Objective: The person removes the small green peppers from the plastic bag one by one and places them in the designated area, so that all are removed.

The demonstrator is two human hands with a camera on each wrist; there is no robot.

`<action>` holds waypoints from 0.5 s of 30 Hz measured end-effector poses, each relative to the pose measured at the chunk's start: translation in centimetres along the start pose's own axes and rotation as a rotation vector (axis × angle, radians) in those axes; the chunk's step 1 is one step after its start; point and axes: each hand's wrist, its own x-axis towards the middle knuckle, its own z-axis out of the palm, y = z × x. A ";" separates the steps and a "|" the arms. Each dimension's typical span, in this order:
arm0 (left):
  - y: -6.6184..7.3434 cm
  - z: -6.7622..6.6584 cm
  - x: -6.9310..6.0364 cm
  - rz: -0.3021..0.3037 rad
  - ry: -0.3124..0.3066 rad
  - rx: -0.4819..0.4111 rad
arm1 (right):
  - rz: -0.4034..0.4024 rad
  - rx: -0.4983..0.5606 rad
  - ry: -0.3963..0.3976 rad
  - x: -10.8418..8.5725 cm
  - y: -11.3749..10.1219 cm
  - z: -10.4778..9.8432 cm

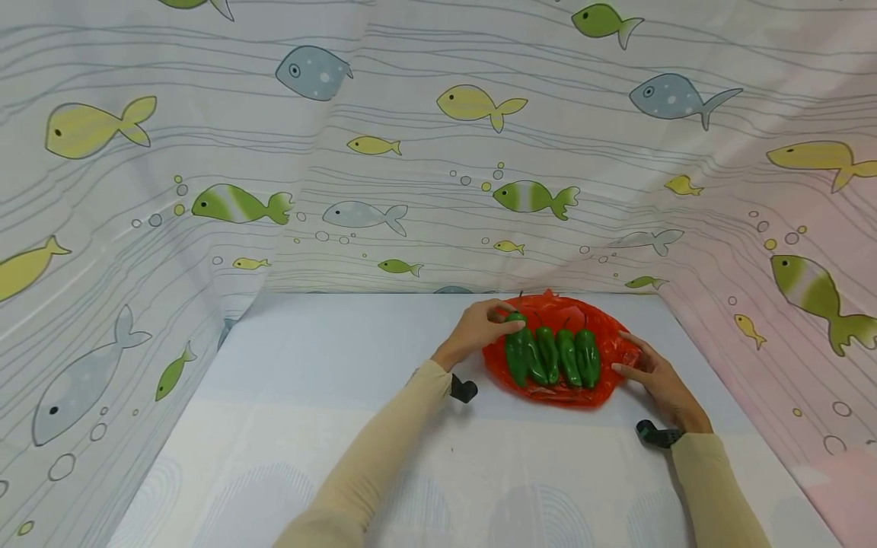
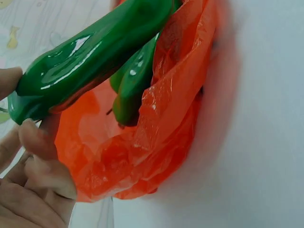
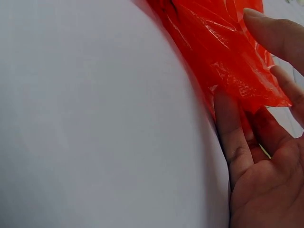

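Several green peppers (image 1: 567, 356) lie side by side on a red plastic bag (image 1: 606, 394) spread on the table. The left hand (image 1: 478, 329) pinches the stem end of the leftmost pepper (image 1: 516, 358); in the left wrist view thumb and fingers hold the end of that glossy pepper (image 2: 90, 57), above the crumpled bag (image 2: 161, 114). At the bag's right edge is the right hand (image 1: 661, 380). In the right wrist view the right hand (image 3: 266, 175) has some fingers under the red plastic (image 3: 228, 57) and its thumb above it, fingers extended.
The white table (image 1: 329, 342) is bordered by fish-printed sheets (image 1: 425, 175) at the back and both sides. A dark wrist camera (image 1: 464, 390) sits at the left wrist, another (image 1: 656, 434) at the right.
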 end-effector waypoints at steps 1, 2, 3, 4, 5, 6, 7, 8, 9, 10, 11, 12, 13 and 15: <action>0.0 -0.1 -0.1 0.006 0.003 0.003 | 0.001 0.002 0.001 0.0 0.0 0.0; 0.0 -0.3 -0.1 0.012 0.008 0.008 | 0.001 0.006 0.000 0.0 -0.1 0.0; 0.0 -0.4 -0.2 0.018 0.012 0.011 | 0.002 0.011 0.000 0.0 -0.1 0.0; 0.0 -0.6 -0.3 0.024 0.015 0.011 | 0.003 0.014 0.000 0.0 -0.2 0.0; 0.0 -0.7 -0.4 0.030 0.017 0.008 | 0.004 0.017 0.000 -0.1 -0.2 0.0; 0.1 -0.9 -0.5 0.037 0.019 0.003 | 0.006 0.018 0.000 -0.1 -0.2 0.0; 0.1 -1.0 -0.5 0.038 0.021 -0.005 | 0.007 0.020 -0.001 -0.1 -0.2 0.0; 0.1 -1.1 -0.6 0.040 0.024 -0.010 | 0.008 0.023 -0.002 -0.1 -0.3 0.1; 0.1 -1.2 -0.7 0.038 0.026 -0.018 | 0.011 0.024 -0.002 -0.1 -0.3 0.1; 0.0 -1.3 -0.7 0.037 0.027 -0.025 | 0.013 0.026 -0.003 -0.1 -0.3 0.1; 0.0 -1.5 -0.8 0.036 0.030 -0.030 | 0.015 0.027 -0.002 -0.1 -0.2 0.1; -0.1 -1.6 -0.8 0.034 0.034 -0.032 | 0.016 0.030 -0.003 -0.2 -0.2 0.1; -0.1 -1.7 -0.9 0.032 0.038 -0.030 | 0.017 0.030 -0.003 -0.1 -0.2 0.1; -0.3 -1.9 -1.0 0.032 0.045 -0.023 | 0.016 0.029 -0.002 -0.1 -0.1 0.1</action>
